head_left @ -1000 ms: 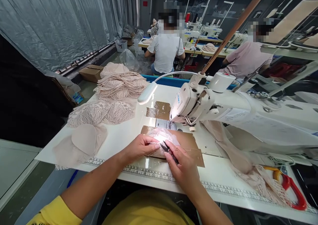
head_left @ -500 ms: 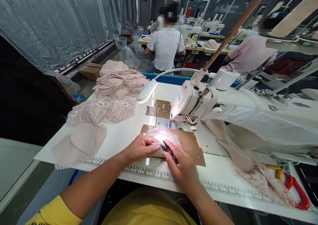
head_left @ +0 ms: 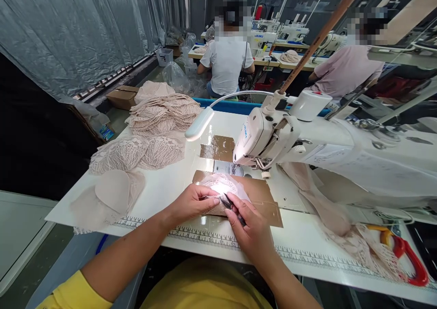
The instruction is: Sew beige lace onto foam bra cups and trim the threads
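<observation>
Working at a white worktop (head_left: pixel 170 188). Pinching a lace piece (head_left: pixel 223 185) with the left hand (head_left: pixel 193 203), fingers closed on its near left edge. Gripping black snips (head_left: pixel 228 203) in the right hand (head_left: pixel 251 230), fist clamped round the handle, blades aimed up and left at the lace, tips just beside the left fingertips. Cannot tell whether the blades are open or closed. Holding both hands close together, almost touching, just beyond the printed ruler (head_left: pixel 201 235) along the front edge. Resting the lace piece on a brown patch (head_left: pixel 264 197) in front of the sewing machine (head_left: pixel 269 138), right under the glare of the lamp (head_left: pixel 199 124).

Flanked on the left by a lace stack (head_left: pixel 164 113) at the far corner, lace panels (head_left: pixel 139 152) nearer, and pale cups (head_left: pixel 112 193) near the front. Flanked on the right by loose fabric (head_left: pixel 344 238) with red-handled scissors (head_left: pixel 398 247) on it. Backed by two seated people facing away at other machines: person in white (head_left: pixel 227 63), person in pink (head_left: pixel 344 72).
</observation>
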Demonstrator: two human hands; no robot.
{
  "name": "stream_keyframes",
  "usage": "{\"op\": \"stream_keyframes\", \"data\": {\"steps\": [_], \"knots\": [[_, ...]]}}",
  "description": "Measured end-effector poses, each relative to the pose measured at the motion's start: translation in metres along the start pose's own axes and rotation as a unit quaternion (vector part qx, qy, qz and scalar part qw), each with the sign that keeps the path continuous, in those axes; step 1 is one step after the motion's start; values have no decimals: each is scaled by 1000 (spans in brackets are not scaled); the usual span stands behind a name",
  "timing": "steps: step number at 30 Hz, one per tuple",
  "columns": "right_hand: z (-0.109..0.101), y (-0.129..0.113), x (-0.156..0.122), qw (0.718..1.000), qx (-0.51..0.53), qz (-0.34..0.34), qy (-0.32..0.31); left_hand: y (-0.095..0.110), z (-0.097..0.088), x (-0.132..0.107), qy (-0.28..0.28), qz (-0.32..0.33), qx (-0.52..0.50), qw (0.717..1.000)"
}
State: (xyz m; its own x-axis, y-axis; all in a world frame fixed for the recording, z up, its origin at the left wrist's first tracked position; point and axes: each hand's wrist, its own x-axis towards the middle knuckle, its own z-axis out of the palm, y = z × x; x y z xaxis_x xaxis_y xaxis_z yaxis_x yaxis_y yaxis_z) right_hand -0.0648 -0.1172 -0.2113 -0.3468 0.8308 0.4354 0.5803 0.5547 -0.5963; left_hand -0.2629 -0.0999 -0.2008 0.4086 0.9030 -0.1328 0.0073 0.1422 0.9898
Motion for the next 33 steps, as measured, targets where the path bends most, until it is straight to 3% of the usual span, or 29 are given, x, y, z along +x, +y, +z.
{"op": "stream_keyframes", "data": {"steps": [33], "knots": [[4,3,-2,1000,19,-12,16,-1,0,1,-23,31,33,999]]}}
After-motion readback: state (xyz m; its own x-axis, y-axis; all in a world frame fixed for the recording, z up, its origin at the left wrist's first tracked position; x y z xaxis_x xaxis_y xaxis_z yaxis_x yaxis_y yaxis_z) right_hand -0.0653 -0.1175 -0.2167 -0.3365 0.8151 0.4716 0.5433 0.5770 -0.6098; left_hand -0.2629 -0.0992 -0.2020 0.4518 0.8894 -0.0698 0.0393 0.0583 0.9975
